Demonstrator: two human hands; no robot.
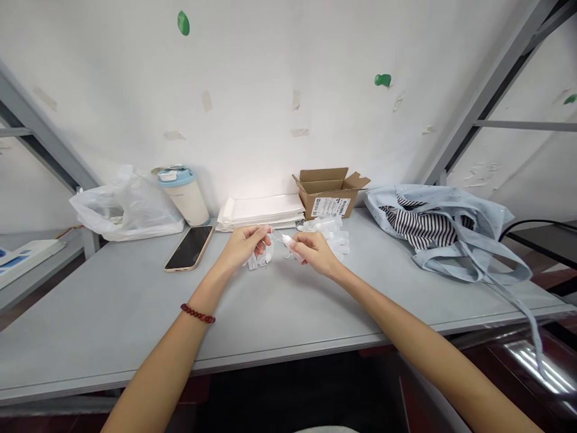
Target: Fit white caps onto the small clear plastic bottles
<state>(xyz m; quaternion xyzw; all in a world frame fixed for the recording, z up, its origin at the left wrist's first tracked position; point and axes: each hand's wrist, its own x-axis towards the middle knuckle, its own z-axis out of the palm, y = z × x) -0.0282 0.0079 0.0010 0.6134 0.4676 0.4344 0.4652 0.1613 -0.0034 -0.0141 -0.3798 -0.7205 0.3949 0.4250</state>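
Both my hands meet over the middle of the grey table. My left hand, with a red bead bracelet on its wrist, is closed on a small clear plastic packet. My right hand pinches a small white tube-like piece; its tip points toward the left hand's fingers. Just behind the right hand lies a pile of clear plastic packets.
A phone lies face up to the left. Behind it are a plastic bag and a cup with a blue lid. A stack of white sheets and an open cardboard box stand by the wall. A pale blue cloth bag sits right.
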